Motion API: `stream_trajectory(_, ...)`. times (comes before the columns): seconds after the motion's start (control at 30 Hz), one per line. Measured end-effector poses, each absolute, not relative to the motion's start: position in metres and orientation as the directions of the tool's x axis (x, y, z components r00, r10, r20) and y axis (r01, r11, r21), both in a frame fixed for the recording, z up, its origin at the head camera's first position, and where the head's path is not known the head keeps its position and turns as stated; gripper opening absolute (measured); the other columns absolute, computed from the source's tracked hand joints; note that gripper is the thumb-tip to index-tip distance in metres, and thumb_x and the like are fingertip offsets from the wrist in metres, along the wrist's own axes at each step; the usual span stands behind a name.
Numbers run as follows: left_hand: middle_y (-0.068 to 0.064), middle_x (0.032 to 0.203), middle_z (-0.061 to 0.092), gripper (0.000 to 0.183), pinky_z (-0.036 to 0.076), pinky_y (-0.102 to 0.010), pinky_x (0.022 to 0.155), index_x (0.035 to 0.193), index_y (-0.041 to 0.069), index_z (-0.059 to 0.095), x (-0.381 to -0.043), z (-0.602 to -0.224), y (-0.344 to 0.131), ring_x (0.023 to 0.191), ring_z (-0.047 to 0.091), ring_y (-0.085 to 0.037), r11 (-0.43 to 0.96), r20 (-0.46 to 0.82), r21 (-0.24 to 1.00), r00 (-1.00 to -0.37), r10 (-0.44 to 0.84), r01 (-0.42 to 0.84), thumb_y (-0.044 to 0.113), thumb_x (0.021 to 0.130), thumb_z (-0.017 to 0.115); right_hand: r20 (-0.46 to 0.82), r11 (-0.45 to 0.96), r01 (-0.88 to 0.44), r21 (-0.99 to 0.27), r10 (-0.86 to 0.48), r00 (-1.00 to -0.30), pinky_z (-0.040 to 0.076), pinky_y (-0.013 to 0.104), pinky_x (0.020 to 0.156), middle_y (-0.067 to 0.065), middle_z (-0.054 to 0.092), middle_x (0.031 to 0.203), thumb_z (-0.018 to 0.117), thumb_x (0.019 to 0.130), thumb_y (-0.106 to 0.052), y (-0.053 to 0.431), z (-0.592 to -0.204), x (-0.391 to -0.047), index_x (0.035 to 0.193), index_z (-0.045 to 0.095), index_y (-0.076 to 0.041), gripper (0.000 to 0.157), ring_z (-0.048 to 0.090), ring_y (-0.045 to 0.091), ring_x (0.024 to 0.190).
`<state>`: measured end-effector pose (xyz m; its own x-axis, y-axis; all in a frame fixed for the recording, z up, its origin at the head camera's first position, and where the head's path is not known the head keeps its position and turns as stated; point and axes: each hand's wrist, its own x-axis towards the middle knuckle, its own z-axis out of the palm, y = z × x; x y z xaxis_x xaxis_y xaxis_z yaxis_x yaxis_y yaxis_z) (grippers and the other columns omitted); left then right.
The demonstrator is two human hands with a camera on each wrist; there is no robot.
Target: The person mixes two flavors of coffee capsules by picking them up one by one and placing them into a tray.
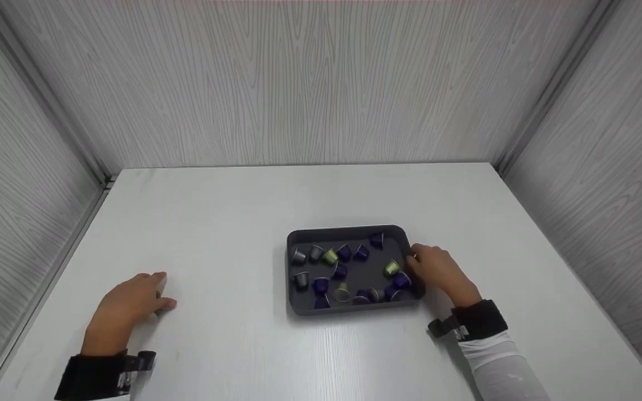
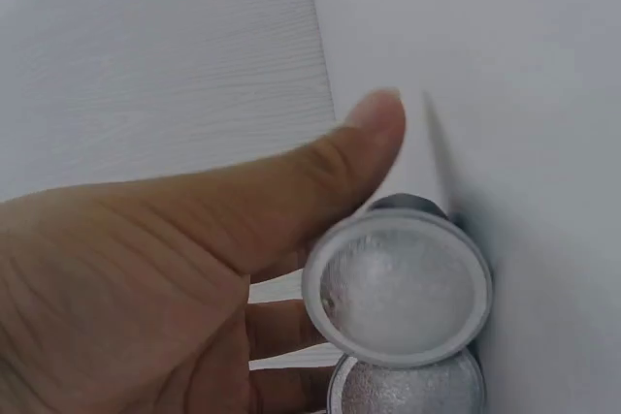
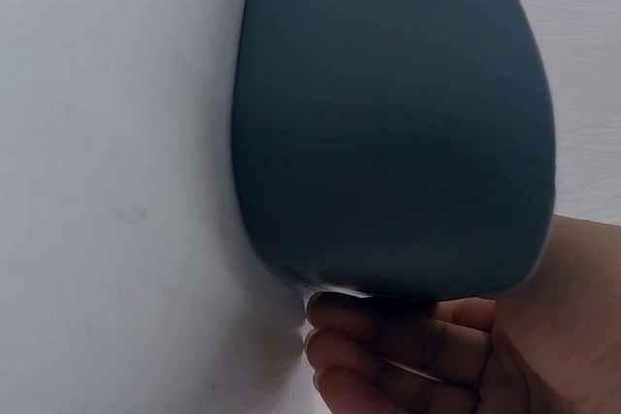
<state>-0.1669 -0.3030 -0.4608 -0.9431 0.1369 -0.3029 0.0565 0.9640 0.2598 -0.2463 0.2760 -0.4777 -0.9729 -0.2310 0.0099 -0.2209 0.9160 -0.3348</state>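
Observation:
My left hand (image 1: 131, 301) is low at the table's left side, thumb and index finger pointing right. Two coffee capsules (image 2: 398, 288) lie side by side in it, silvery foil lids facing the left wrist camera. The thumb runs along the nearer one while the other fingers pass behind both. In the head view the hand mostly hides them. A dark grey rectangular tray (image 1: 292, 301) rests on the table, scattered with purple, grey and green coffee capsules (image 1: 340, 271). At its right end, my right hand (image 1: 438, 271) grips the rim, fingers curled against the wall.
The white tabletop (image 1: 220, 223) reaches back to a pale wood-grain panel (image 1: 298, 83). Similar panels rise along the left (image 1: 14, 167) and right (image 1: 605, 161) sides. Black bands with small cameras circle both wrists.

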Motion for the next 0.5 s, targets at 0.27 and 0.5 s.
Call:
stream_trajectory(0.27, -0.031, 0.109, 0.06, 0.048, 0.049, -0.056, 0.085, 0.122, -0.014, 0.054, -0.1671, -0.4609, -0.3049, 0.105, 0.057, -0.047, 0.971, -0.272, 0.223, -0.95, 0.152, 0.092, 0.014, 0.088, 0.072, -0.006, 0.921, -0.215, -0.326, -0.23, -0.973, 0.046, 0.042, 0.059, 0.006, 0.059, 0.072, 0.054, 0.095, -0.018, 0.2762, -0.4766, -0.2471, 0.091, 0.063, -0.004, 0.017, 0.054, 0.025, 0.064)
stream_trajectory(0.5, -0.016, 0.083, 0.059, 0.013, 0.052, -0.045, 0.071, 0.096, -0.008, 0.061, -0.1664, -0.4648, -0.3039, 0.081, 0.059, -0.032, 0.967, -0.185, 0.197, -0.963, 0.196, 0.159, -0.001, 0.087, 0.066, -0.006, 0.921, -0.215, -0.326, -0.23, -0.973, 0.045, 0.041, 0.058, 0.006, 0.058, 0.071, 0.055, 0.095, -0.018, 0.276, -0.4764, -0.2468, 0.089, 0.062, -0.004, 0.016, 0.054, 0.025, 0.064)
